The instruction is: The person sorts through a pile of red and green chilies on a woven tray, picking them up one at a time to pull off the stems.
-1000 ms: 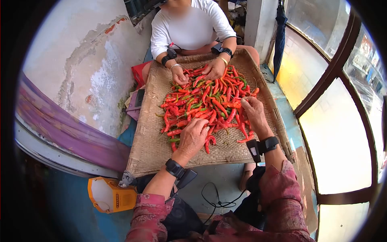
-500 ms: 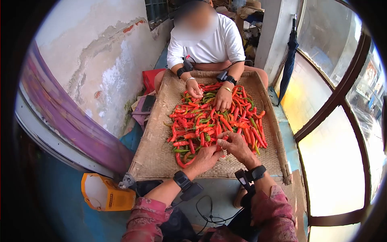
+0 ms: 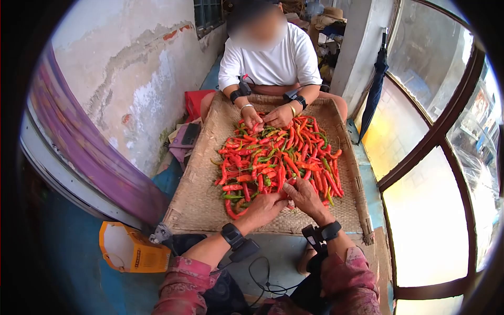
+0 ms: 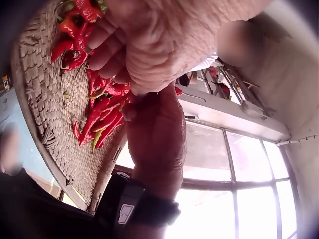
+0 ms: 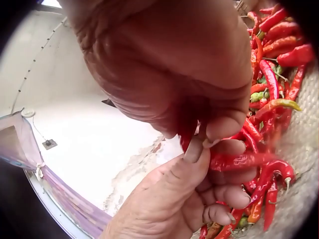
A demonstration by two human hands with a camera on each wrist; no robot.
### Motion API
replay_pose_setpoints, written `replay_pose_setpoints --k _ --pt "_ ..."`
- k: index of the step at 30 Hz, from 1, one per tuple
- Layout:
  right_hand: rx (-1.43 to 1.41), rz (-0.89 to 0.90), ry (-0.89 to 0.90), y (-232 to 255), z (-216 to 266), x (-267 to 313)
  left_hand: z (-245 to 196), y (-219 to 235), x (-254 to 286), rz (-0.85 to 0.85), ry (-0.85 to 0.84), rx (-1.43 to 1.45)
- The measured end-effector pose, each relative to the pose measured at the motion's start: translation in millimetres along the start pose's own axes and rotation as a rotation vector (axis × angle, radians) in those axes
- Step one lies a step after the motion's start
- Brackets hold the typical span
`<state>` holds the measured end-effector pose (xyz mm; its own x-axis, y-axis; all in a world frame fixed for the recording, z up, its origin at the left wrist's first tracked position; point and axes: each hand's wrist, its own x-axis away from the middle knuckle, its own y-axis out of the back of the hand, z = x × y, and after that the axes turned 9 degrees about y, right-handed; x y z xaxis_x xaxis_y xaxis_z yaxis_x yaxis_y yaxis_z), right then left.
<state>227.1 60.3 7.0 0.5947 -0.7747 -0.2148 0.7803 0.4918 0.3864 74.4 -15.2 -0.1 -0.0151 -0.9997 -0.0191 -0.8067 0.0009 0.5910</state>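
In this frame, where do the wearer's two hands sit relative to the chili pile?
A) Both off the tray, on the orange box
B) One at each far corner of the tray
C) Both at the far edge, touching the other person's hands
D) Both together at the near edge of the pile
D: the left hand and right hand meet over a red chili at the pile's near edge, on the woven tray.

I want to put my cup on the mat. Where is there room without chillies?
The flat woven straw tray is bare on its left strip, between the red and green chilli pile and the tray's left edge. The middle is crowded, and both hands meet at the pile's near edge.
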Motion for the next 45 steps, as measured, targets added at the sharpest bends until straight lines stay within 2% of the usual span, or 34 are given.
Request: replay_pose_setpoints --k 1,3,4,5,7,8,10,12,15,17,20,23,25,26,27,28,30,31,33,34,36,37,39,41,43,45 --pt "0.0 0.002 -0.004 0.0 -2.2 1.0 0.1 -0.4 -0.2 0.001 0.003 0.003" --pt "0.549 -0.002 0.053 -0.4 -4.3 2.3 0.3 -0.5 -1.0 -0.128 -0.021 0.038" --pt "0.659 0.033 0.04 -2.8 -6.2 4.7 0.0 0.1 -1.7 -0.125 -0.02 0.037" --pt "0.658 0.032 0.037 -3.5 -7.4 7.9 -0.5 0.7 -2.5 -0.175 -0.113 -0.001" --pt "0.676 0.28 0.102 -4.1 -5.6 12.3 -1.0 1.3 -2.9 -0.275 -0.298 -0.078" --pt "0.655 0.391 0.086 -4.5 -3.4 12.5 -0.7 0.6 -1.9 -0.275 -0.297 -0.077" --pt "0.749 0.411 0.071 -10.3 3.1 14.3 1.5 -1.7 2.5 -0.131 -0.23 -0.248" --pt "0.842 0.434 0.054 -12.6 5.3 17.6 10.7 -5.8 4.4 -0.096 -0.21 -0.264" --pt "0.916 0.417 0.048 -13.1 5.4 19.3 24.1 -6.9 3.5 -0.029 -0.204 -0.35" --pt "0.893 0.409 0.104 -12.3 3.0 19.7 28.9 -9.7 2.8 0.002 -0.214 -0.413" --pt "0.902 0.412 0.054 -14.5 0.7 20.4 31.8 -12.3 2.2 0.005 -0.249 -0.444" --pt "0.869 0.409 0.088 -11.8 -2.5 20.9 30.1 -11.4 2.2 0.005 -0.216 -0.488" --pt "0.829 0.343 0.152 -2.5 10.9 15.3 19.0 -1.2 0.5 -0.006 -0.187 -0.534" --pt "0.724 0.35 0.079 8.4 17.1 13.7 10.3 5.4 2.5 -0.027 -0.123 -0.488" --pt "0.596 0.224 0.156 17.1 1.4 10.6 21.1 4.9 -3.3 -0.09 -0.153 -0.454" --pt "0.624 0.035 0.287 26.4 4.5 9.2 9.0 13.3 -1.9 -0.141 -0.071 -0.415" --pt "0.738 -0.193 0.289 43.1 2.1 1.3 2.0 25.4 -4.9 -0.323 -0.12 -0.354" --pt "0.793 -0.295 0.322 47.3 -7.2 -1.4 5.4 29.8 -8.5 -0.36 -0.049 -0.34" --pt "0.707 -0.207 0.174 51.2 -22.6 -3.7 4.4 40.6 -10.4 -0.401 0.053 -0.232" --pt "0.704 -0.209 0.177 47.6 -32.1 -4.7 8.2 40.9 -11.3 -0.403 0.052 -0.236" --pt "0.862 0.095 0.05 36.9 -46.2 -7.3 15.3 42.2 -14.1 -0.518 -0.029 -0.208" --pt "0.86 0.094 0.055 33.0 -50.6 -8.4 15.9 42.6 -13.5 -0.523 -0.03 -0.212" --pt "0.979 0.174 -0.04 25.3 -59.9 -11.5 13.8 39.9 -10.9 -0.427 -0.04 -0.18" --pt "1.02 0.117 0.018 24.8 -74.8 -16.2 13.0 36.2 -8.7 -0.429 -0.08 -0.219" --pt "1.03 0.062 0.014 25.6 -75.9 -17.6 10.7 32.4 -6.0 -0.32 -0.059 -0.278" --pt "1.034 0.037 0.023 26.1 -72.5 -21.4 8.1 31.3 -4.6 -0.339 -0.11 -0.293"
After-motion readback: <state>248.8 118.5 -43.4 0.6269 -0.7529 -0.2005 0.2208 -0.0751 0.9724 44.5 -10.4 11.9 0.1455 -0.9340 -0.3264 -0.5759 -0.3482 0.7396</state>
